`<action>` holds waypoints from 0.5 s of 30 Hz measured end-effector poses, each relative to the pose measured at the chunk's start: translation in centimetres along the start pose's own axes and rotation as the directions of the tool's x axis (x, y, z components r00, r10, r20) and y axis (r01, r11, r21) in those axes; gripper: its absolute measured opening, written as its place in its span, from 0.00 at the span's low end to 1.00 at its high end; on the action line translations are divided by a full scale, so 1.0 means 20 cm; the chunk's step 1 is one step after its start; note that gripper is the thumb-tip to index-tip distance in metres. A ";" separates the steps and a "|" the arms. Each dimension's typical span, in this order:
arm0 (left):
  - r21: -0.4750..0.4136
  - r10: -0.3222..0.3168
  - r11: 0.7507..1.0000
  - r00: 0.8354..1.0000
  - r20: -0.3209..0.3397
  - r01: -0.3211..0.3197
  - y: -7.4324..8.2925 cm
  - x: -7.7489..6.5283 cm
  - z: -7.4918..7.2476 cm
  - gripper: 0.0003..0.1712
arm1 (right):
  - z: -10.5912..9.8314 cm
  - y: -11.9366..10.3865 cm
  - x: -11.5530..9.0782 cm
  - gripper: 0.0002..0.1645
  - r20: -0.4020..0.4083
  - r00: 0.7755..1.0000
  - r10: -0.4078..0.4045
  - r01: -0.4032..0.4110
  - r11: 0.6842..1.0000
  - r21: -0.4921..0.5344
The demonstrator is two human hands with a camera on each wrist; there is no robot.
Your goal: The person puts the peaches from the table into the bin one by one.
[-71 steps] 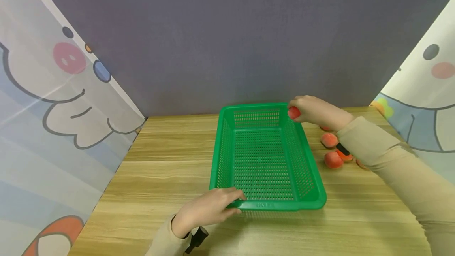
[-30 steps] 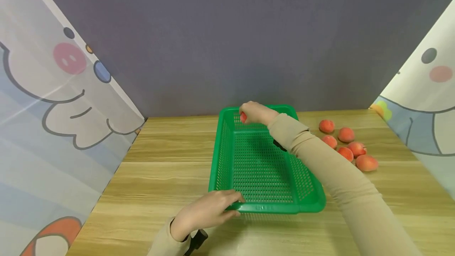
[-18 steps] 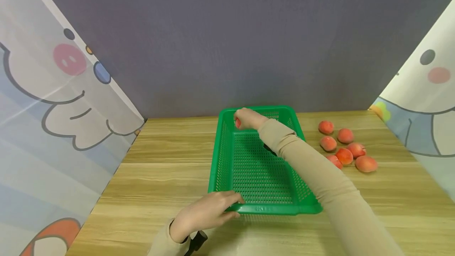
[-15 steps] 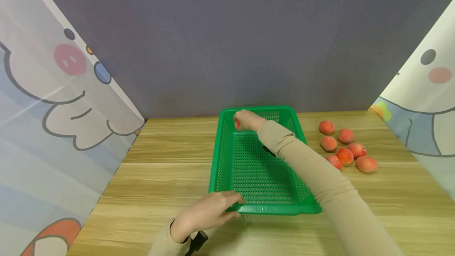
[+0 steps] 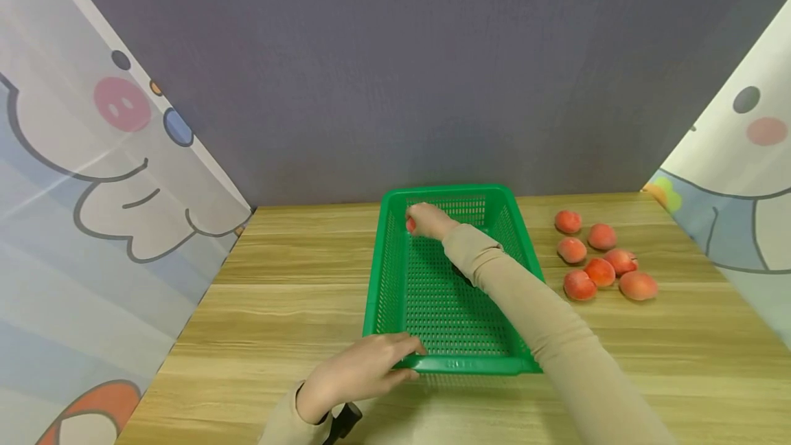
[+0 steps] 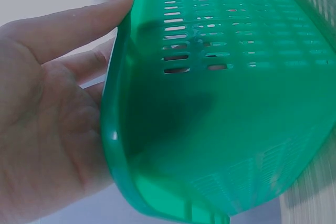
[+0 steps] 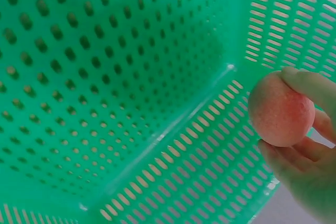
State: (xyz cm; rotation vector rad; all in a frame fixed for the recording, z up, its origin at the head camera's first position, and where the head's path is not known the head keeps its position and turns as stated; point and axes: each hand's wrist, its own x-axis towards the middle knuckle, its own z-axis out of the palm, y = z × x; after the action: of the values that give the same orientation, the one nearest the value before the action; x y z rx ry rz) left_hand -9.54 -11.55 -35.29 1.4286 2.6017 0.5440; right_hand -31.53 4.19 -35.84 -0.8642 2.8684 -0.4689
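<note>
A green plastic basket (image 5: 457, 364) with slotted walls stands on the wooden table. My left hand (image 5: 361, 369) grips its near rim at the left corner, fingers over the edge and thumb outside. In the left wrist view the hand (image 6: 52, 114) holds the basket's rim (image 6: 113, 135). Inside the basket, by the far left corner, my right hand (image 5: 430, 220) pinches a peach (image 5: 410, 224). The right wrist view shows this peach (image 7: 281, 109) between thumb and fingers, close to the slotted wall. Whether the peach touches the basket cannot be told.
Several peaches (image 5: 601, 272) lie in a loose group on the table (image 5: 680, 356) to the right of the basket. A grey panel (image 5: 395, 74) rises behind the table. Cartoon-printed panels (image 5: 49, 239) stand at the left and right.
My right hand has carried the peach from the basket's right rim leftward, then lower into the far left corner. The left hand keeps its hold on the rim.
</note>
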 end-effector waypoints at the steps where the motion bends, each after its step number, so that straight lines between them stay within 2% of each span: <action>1: 0.005 0.003 1.000 1.000 -0.005 -0.003 0.00 0.00 0.00 0.11 | 0.01 0.01 0.00 0.19 -0.008 1.000 0.003 -0.003 1.000 0.004; 8: 0.008 0.007 1.000 1.000 -0.006 -0.007 0.00 0.00 0.01 0.12 | 0.09 0.04 0.01 0.23 -0.053 0.998 0.022 -0.019 0.998 0.064; 15: 0.014 0.007 1.000 1.000 -0.005 -0.007 0.00 0.00 0.01 0.12 | 0.16 0.04 0.02 0.22 -0.099 0.995 0.018 -0.010 0.997 0.077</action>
State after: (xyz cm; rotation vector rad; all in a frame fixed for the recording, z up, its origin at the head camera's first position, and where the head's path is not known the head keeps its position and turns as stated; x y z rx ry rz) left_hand -9.51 -11.52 -35.44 1.4430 2.6106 0.5321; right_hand -31.69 3.78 -39.17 -0.8306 2.9217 -0.6338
